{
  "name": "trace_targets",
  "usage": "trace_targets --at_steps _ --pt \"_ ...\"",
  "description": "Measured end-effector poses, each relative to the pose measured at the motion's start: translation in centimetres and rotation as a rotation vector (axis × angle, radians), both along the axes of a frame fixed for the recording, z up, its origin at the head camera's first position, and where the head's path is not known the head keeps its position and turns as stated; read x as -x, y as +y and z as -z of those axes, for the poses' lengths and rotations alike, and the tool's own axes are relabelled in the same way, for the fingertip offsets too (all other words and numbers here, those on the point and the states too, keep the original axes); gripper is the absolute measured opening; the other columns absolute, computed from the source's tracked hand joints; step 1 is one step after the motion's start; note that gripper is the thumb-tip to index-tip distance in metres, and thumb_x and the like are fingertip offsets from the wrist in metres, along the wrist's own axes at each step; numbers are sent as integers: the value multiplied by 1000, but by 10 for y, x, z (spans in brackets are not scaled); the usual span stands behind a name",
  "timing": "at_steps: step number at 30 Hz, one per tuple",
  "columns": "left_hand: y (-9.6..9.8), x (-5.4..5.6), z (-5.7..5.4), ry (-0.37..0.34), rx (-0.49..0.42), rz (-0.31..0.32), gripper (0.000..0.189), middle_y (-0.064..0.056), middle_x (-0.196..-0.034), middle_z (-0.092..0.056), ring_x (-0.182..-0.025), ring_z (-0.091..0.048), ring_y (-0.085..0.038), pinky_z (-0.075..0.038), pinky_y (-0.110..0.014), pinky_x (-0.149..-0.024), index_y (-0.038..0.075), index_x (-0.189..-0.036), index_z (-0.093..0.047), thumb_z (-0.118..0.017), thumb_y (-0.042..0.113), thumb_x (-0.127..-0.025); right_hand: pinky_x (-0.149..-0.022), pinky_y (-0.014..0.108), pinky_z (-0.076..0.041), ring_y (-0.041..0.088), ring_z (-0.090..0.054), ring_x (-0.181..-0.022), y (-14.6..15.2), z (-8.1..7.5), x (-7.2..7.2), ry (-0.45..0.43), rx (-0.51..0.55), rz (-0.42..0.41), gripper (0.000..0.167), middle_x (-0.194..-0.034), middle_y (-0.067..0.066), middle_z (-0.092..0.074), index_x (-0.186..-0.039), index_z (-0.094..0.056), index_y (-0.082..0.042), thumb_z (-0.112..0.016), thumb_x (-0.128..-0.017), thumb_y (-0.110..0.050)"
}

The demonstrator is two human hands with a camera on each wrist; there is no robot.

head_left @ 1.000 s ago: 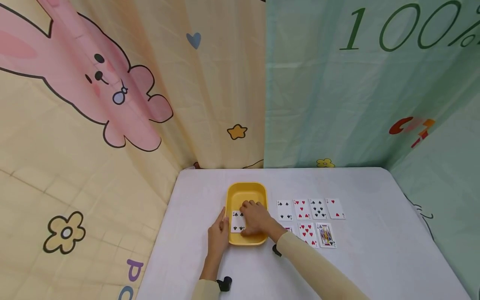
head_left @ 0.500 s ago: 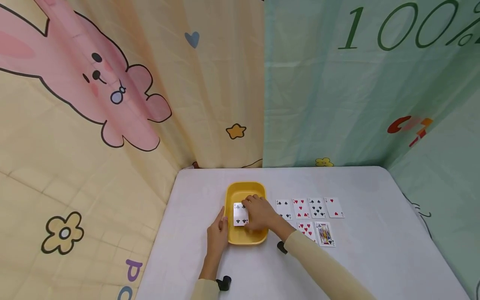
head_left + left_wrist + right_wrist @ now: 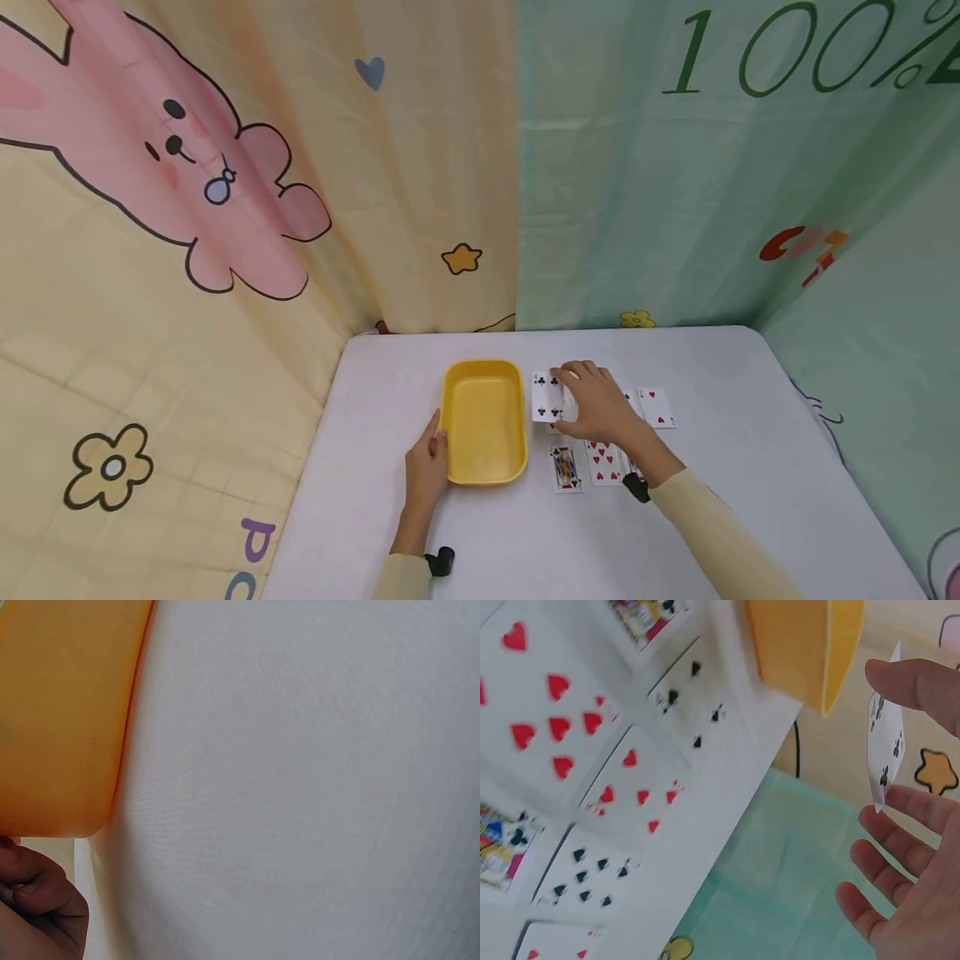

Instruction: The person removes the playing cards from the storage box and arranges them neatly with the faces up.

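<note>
My right hand point(image 3: 600, 407) pinches a clubs playing card point(image 3: 543, 398) between thumb and fingertips, above the left end of the upper row of cards. In the right wrist view this card point(image 3: 885, 742) stands nearly edge-on, held by its opposite edges. My left hand point(image 3: 426, 467) holds the left rim of a yellow tray point(image 3: 486, 425), whose inside is bare. The left wrist view shows the curled fingers point(image 3: 45, 889) at the tray's wall point(image 3: 67, 727). Beneath my right hand, the four of spades point(image 3: 694, 697) and the five of hearts point(image 3: 637, 787) are partly hidden in the head view.
A lower row holds a face card point(image 3: 566, 469), the seven of hearts point(image 3: 603, 464) and another face card behind my wrist. A two of hearts point(image 3: 657, 408) ends the upper row, beside a spades card point(image 3: 589, 870). Printed curtains point(image 3: 630, 208) surround the white table point(image 3: 525, 542).
My right hand has lifted the clubs card out of the tray and carried it right, over the upper row. The left hand stays at the tray's rim. The lower row's left face card now shows.
</note>
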State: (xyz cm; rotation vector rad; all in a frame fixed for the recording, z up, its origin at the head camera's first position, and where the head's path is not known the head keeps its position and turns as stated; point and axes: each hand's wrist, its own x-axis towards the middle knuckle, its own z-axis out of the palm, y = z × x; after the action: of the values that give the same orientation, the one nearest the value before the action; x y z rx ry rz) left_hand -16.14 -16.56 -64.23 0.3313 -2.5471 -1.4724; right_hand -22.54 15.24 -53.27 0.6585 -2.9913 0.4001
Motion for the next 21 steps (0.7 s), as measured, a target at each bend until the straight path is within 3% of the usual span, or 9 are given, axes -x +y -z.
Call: trace_targets --at_steps 9,15,21 --pt "-3 0 2 0 2 5 46 2 -62 -44 -50 -40 -11 -35 -23 -50 29 -153 -51 -55 27 -108 -106 66 -40 41 -50 -132 95 13 -27 -9 -15 67 88 -142 19 -58 -145 -55 -4 -89 -73 -41" --pt "-4 3 1 23 3 4 46 2 -61 -42 -50 -38 -10 -35 -23 -50 26 -153 -52 -55 26 -108 -103 69 -40 45 -49 -129 131 30 -49 -69 -41 109 83 -139 22 -58 -140 -59 -4 -92 -70 -35" --pt "-2 6 2 19 2 14 46 2 -60 -42 -49 -37 -9 -35 -23 -48 25 -153 -52 -55 27 -108 -99 71 -41 47 -50 -127 164 51 -60 -107 -86 142 85 -138 24 -58 -139 -59 -2 -93 -68 -36"
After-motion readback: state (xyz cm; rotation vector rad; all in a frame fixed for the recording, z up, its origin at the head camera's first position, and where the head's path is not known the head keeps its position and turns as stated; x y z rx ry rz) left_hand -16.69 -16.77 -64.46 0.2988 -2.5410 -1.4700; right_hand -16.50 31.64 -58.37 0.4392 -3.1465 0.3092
